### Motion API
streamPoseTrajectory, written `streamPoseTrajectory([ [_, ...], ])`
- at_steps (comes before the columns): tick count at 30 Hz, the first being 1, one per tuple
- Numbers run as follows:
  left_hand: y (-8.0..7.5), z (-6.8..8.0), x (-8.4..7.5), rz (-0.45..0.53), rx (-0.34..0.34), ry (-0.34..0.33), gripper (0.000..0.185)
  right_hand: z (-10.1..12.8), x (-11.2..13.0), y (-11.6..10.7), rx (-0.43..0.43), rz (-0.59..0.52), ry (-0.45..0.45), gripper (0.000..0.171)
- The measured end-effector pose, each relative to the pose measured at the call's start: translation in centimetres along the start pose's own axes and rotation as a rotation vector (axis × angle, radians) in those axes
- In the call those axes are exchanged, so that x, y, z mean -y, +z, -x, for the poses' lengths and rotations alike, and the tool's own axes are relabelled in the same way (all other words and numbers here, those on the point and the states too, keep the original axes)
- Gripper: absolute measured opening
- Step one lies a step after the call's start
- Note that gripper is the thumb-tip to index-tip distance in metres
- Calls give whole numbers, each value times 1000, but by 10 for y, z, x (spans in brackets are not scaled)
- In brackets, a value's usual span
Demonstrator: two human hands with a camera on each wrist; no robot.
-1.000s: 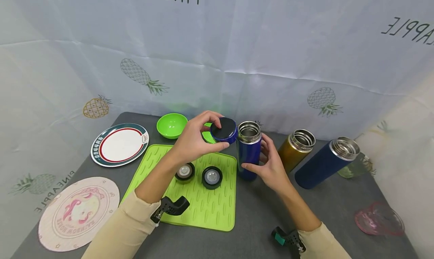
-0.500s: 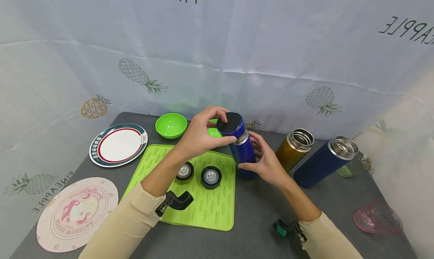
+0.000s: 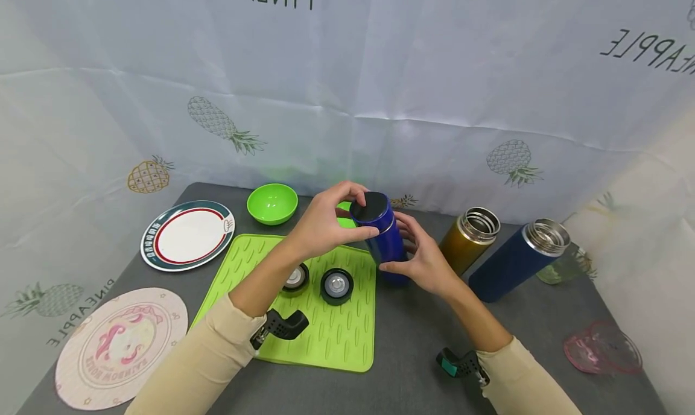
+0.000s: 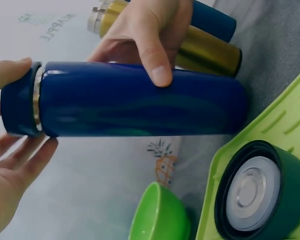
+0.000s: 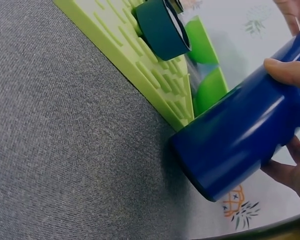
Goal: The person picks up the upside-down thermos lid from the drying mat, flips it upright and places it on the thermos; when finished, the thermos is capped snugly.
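In the head view my left hand holds a blue lid with a black top by its rim. The lid sits on the mouth of a shiny blue bottle, which leans slightly to the left. A thin steel band shows between lid and bottle body in the left wrist view. Thumb and fingers of my right hand grip the bottle around its middle. Its base is low by the corner of the green mat; whether it touches the table, I cannot tell.
Two upturned lids, one dark and one partly covered by my forearm, lie on the green mat. A gold bottle and a navy bottle stand lidless on the right. Green bowls, a plate and a pink cup surround them.
The left hand has brought the blue lid right onto the bottle's mouth, and it now sits lower than half a second ago. The bottle has tipped and shifted slightly left.
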State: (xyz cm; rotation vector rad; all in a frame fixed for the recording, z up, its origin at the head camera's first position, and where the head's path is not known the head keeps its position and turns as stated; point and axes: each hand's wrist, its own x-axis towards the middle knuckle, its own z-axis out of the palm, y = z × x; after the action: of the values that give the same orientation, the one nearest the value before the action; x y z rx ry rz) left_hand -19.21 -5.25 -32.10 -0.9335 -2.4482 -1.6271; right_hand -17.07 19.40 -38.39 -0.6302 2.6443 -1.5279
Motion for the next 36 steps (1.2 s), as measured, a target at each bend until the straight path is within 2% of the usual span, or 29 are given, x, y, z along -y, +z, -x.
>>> streamPoseTrajectory([
  [4, -5, -3, 1, 44, 71, -15, 37, 1, 0, -1, 4, 1, -4, 99],
  [7, -7, -4, -1, 39, 106, -32, 37, 1, 0, -1, 11, 1, -7, 99],
  [13, -2, -7, -9, -83, 57, -59, 46, 2, -2, -2, 15, 6, -13, 98],
  [17, -2, -8, -11, -107, 51, -36, 44, 1, -3, -2, 20, 6, -15, 98],
  [22, -9, -6, -11, -69, 145, 27, 43, 1, -5, -3, 27, -12, -27, 99],
  [25, -12, -5, -11, -50, 189, 35, 46, 1, -5, -4, 33, -20, -28, 99],
  [27, -11, -4, -12, -45, 186, 27, 48, 1, -5, -4, 36, -22, -29, 99],
  [32, -4, -5, -14, -60, 121, 4, 47, 1, -5, -5, 33, -34, -30, 99],
  [34, -4, -6, -15, -51, 134, 18, 45, 1, -6, -5, 30, -39, -28, 99],
  [36, -7, -6, -14, -31, 175, 44, 43, 1, -6, -5, 33, -40, -30, 99],
])
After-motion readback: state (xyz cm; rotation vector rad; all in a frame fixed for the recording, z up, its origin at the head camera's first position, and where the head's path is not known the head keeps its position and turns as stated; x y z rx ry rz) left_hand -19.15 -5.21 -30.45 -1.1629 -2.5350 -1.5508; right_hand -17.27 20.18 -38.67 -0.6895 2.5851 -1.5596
